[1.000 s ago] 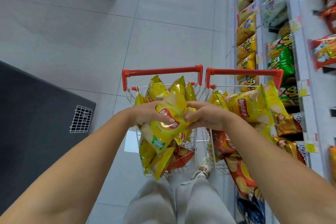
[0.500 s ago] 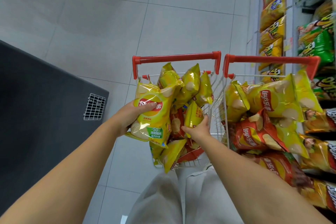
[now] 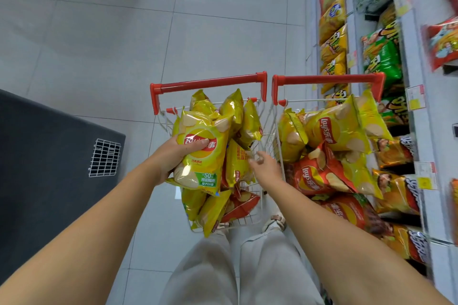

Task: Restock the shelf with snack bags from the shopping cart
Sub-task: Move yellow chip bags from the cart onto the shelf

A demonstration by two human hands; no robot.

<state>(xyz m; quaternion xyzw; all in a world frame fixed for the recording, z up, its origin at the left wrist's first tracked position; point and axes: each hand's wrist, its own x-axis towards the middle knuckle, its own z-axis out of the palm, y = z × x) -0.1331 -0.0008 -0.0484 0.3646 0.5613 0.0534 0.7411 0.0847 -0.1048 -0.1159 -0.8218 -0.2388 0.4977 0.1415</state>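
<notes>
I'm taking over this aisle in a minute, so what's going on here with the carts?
A person is restocking chips. Their left hand grips a yellow chip bag held above the left cart, which is packed with yellow and red bags. Their right hand is open and reaches toward the bags in that cart, holding nothing. The right cart, also piled with bags, stands next to the shelf. The held bag has not yet gone to the shelf.
</notes>
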